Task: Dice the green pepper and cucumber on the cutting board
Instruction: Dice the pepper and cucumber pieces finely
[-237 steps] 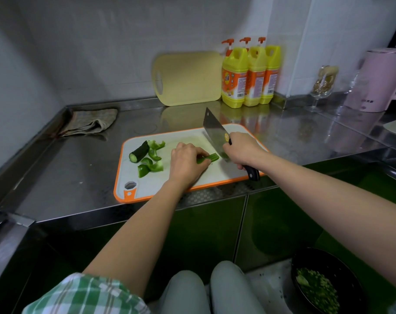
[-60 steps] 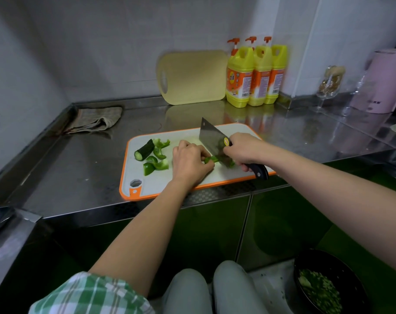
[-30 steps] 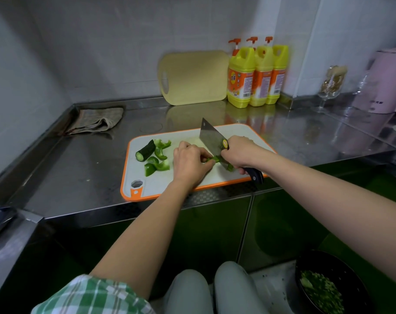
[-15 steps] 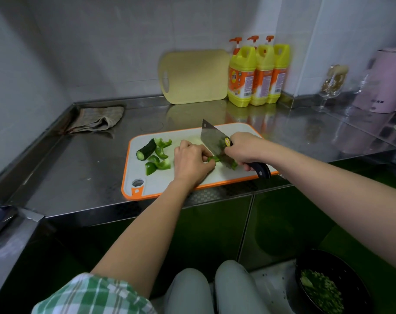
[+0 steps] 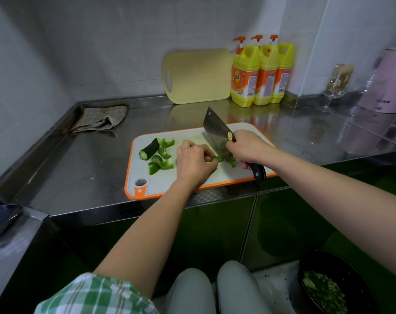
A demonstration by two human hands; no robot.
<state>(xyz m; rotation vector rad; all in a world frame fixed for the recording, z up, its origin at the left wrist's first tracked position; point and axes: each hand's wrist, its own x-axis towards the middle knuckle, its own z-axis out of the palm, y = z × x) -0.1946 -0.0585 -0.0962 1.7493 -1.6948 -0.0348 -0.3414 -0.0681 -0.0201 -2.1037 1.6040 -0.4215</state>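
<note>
Green pepper strip (image 5: 215, 158) lies at the centre of the frame on the cutting board (image 5: 160, 180). Its left end is pinched under the curled fingers (image 5: 206, 152) of the left hand (image 5: 192, 160), and its right end pokes out toward the cleaver (image 5: 215, 130). The blade stands just right of those fingers, edge down at the strip, with small cut bits (image 5: 232, 160) beside it. The right hand (image 5: 249, 148) is clenched round the cleaver's black handle. Further left on the board lie curled pepper pieces (image 5: 162, 158) and a cucumber stub (image 5: 149, 149). The board sits on a steel counter (image 5: 79, 159). A cloth (image 5: 99, 118) lies at upper left. A yellow board (image 5: 197, 75) and three detergent bottles (image 5: 260, 71) stand at top centre. A dark bowl (image 5: 351, 275) of diced greens sits at lower right.
</note>
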